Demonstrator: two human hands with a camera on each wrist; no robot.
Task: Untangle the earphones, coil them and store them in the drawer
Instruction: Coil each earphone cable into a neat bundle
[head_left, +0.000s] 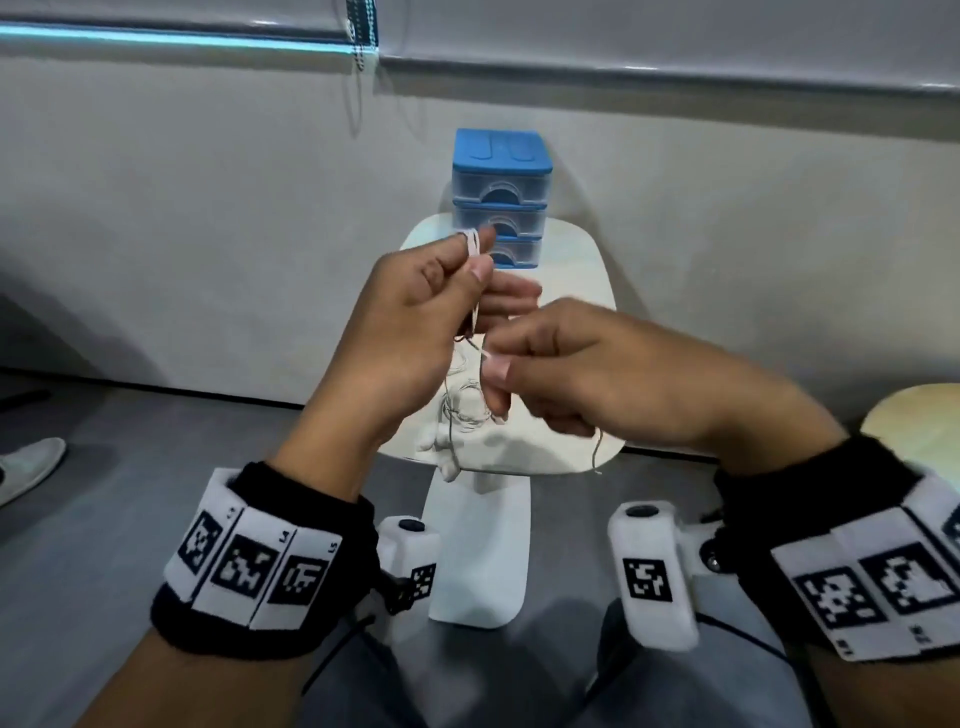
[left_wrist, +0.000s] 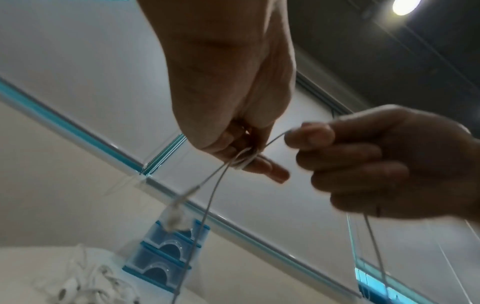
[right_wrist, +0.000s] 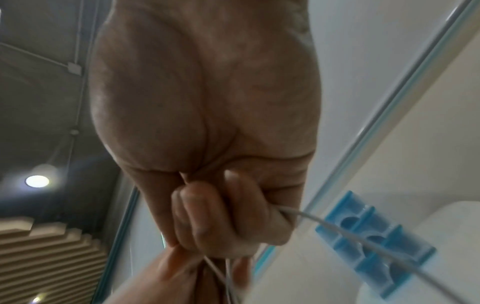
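A thin white earphone cord (head_left: 471, 248) is looped over the fingers of my left hand (head_left: 475, 262), which holds it up in front of the drawers. My right hand (head_left: 493, 364) pinches the same cord just below and to the right. In the left wrist view the loops (left_wrist: 244, 159) bunch at my left fingertips, a strand with an earbud (left_wrist: 176, 214) hangs down, and the right hand (left_wrist: 311, 135) grips a strand. The right wrist view shows curled fingers (right_wrist: 207, 222) round the cord (right_wrist: 337, 228). The blue three-drawer unit (head_left: 501, 200) stands behind, all drawers closed.
The drawer unit stands at the far end of a small white table (head_left: 582, 270). More white earphones (head_left: 462, 410) lie in a tangle on it beneath my hands. A round wooden tabletop (head_left: 919, 421) shows at the right, a shoe (head_left: 31, 467) on the floor at the left.
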